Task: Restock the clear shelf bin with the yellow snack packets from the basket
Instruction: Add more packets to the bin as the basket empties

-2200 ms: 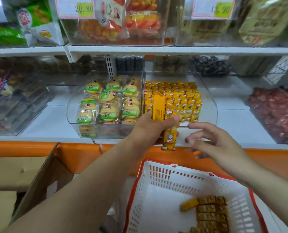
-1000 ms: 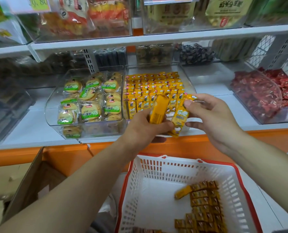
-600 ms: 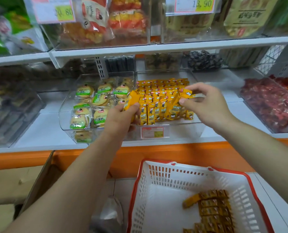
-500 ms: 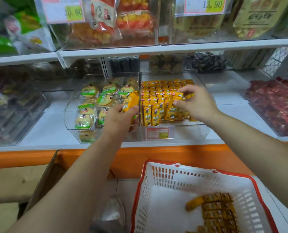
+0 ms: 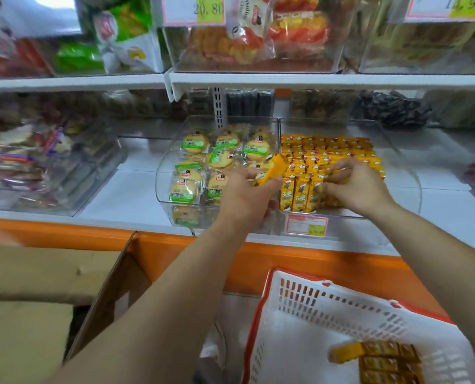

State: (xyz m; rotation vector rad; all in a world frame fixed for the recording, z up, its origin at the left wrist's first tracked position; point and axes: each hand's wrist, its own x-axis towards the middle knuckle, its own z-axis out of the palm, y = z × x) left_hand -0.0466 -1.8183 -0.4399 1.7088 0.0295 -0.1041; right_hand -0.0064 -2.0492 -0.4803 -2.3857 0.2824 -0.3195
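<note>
left hand (image 5: 244,195) is curled round the left-hand packets (image 5: 272,169), tilted, top end pointing up and right. it sits at the divider between the clear bin (image 5: 407,164) and the cake bin (image 5: 164,173), about where it was half a second ago.

right hand (image 5: 361,187) is what changed. a second ago it was out in front of the bin, pulling a packet off your left hand's bunch. now it's inside the clear bin, lower than half a second ago, down on the front row. fingers are bent and pinching the right-hand packet (image 5: 334,176), which touches the binned rows (image 5: 328,145). can't tell if it's seated yet, blur on the fingertips.

binned rows stand upright and fill the back and middle of the bin. price tag (image 5: 305,225) is on the bin's front wall.

basket (image 5: 328,303) is below, in front of the orange shelf edge (image 5: 286,261). basket packets (image 5: 383,358) lie flat in its near right corner, one loose at an angle on their left. that pile looks unchanged. cardboard box (image 5: 106,289) is left of the basket.
</note>
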